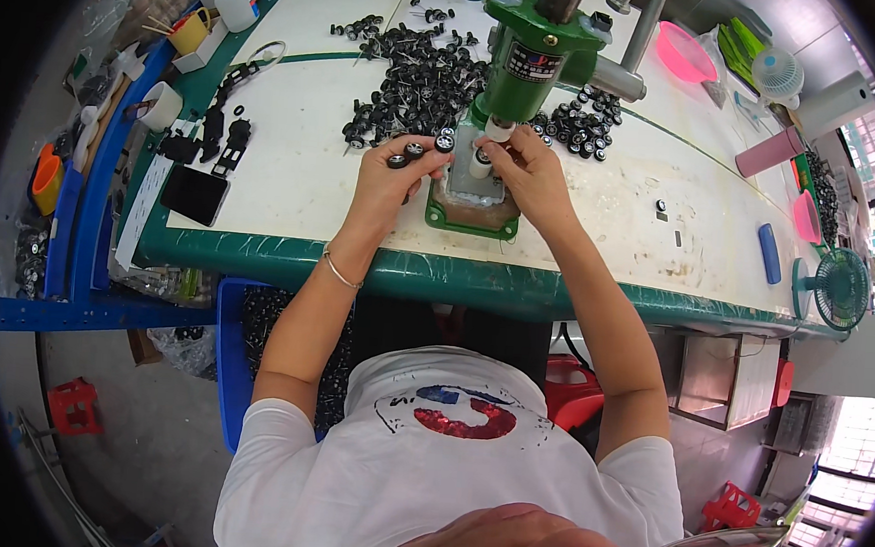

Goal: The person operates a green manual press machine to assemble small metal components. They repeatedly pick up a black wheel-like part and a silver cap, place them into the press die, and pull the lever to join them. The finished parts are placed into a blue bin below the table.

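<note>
Step in hand: we judge this to be seating a small wheel under the green press (pixel 536 54) at the middle of the white table (pixel 293 179).
Left hand (pixel 393 176): our fingers are closed in a pinch on a few small black wheels (pixel 420 150) — they sit in a short row between fingertips and thumb, just left of the press base (pixel 471 215).
Right hand (pixel 529 169): our fingers are curled round a small white cylinder (pixel 481 163) standing on the base, right under the press nose; how tightly we grip it we cannot tell.
Where the wheels are: the ones in hand hover just above the table edge of the base; the loose stock lies in a black heap (pixel 419 77) behind our left hand and a smaller heap (pixel 577 122) behind our right.
Doing it well: we keep the white cylinder upright and centred under the nose, since a tilt would likely make the press bite crooked.
Feeding: we bring one wheel across at a time, so the others stay pinched and do not roll off.
Fingers: we keep our fingertips at the sides of the part, not under the nose.
Risk: the wheels are small and round — a loose pinch probably drops them onto the table.
</note>
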### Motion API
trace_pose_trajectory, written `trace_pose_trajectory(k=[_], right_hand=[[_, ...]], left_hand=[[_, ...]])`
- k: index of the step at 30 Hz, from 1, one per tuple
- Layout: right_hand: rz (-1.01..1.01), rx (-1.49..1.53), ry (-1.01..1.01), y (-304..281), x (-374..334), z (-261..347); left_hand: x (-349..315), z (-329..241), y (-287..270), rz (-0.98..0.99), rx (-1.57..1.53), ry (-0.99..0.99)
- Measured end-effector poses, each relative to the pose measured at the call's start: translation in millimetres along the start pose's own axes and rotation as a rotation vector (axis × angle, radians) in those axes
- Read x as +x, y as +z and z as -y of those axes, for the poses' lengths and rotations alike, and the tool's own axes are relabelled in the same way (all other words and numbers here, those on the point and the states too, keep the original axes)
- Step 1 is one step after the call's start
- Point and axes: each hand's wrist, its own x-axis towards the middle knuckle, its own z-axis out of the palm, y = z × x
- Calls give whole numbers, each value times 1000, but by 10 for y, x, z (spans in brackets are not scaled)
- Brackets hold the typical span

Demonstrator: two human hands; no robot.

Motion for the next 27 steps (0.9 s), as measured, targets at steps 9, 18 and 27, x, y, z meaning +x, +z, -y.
trace_pose_trajectory(k=[9,18,27], right_hand=[[159,510,434,-146,66,76],[-104,843,302,-668,275,79],[-73,740,-169,-1425,996,1094]], left_hand=[[57,-105,271,63,142,243],[174,-94,372,125,173,292],[304,-41,410,191,21,267]])
